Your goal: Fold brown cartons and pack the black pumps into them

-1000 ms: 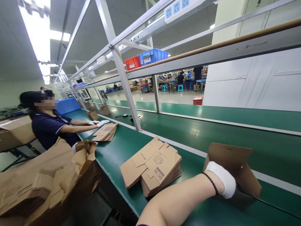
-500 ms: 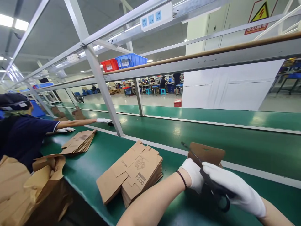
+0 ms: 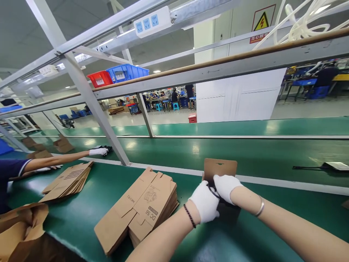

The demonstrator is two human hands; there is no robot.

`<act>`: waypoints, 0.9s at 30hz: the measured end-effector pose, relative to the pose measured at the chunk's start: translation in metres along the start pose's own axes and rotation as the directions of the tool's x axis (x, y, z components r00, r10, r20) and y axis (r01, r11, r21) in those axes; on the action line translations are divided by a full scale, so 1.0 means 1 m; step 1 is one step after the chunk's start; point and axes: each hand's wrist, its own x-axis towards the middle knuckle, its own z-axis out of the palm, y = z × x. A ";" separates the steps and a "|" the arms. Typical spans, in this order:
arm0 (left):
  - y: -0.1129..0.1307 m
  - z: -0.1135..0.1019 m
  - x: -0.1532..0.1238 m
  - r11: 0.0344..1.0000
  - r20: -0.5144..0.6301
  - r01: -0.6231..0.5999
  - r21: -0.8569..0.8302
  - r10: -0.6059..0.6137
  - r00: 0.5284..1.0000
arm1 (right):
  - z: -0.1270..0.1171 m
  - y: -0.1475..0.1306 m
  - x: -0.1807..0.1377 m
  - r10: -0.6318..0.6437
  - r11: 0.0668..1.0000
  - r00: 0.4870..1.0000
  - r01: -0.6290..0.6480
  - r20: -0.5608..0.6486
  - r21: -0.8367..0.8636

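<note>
A small brown cardboard box (image 3: 219, 169) stands on the green surface with its slotted flap raised. My white-gloved left hand (image 3: 204, 202) is closed at the box's left side; its fingertips are partly hidden. Over the box's mouth, my gloved right hand (image 3: 227, 187) has its fingers closed on a black looped thing (image 3: 214, 192), whose lower part is hidden by the hands and box. Left of my hands lies a stack of flattened cardboard boxes (image 3: 147, 205), printed "DC 56".
Another stack of flat cartons (image 3: 71, 177) lies farther left, near a co-worker's gloved hand (image 3: 98, 151) reaching over the belt. A metal post (image 3: 94, 109) rises at the belt edge. A black thin-rodded item (image 3: 324, 166) lies right. Brown paper (image 3: 24, 225) sits front left.
My view has turned right. My right hand has brought the black thing, earlier held slanting with its thin rod showing, down to the box. The rod no longer shows.
</note>
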 end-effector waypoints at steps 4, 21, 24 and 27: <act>-0.014 -0.011 -0.015 1.000 -0.057 0.013 0.023 -0.012 0.998 | 0.006 -0.001 0.005 -0.024 0.999 0.997 0.027 0.069 -0.036; -0.023 0.005 0.027 0.987 0.050 -0.001 0.158 -0.007 0.999 | -0.007 0.024 0.007 -0.336 0.940 0.938 0.340 0.082 -0.034; -0.024 0.002 0.022 0.990 0.052 -0.010 0.143 0.003 0.999 | -0.013 0.026 0.019 -0.360 0.930 0.919 0.367 0.159 -0.014; -0.030 -0.002 0.011 0.992 0.059 -0.063 0.107 0.057 0.997 | -0.010 0.019 0.026 -0.327 0.942 0.925 0.336 0.194 -0.015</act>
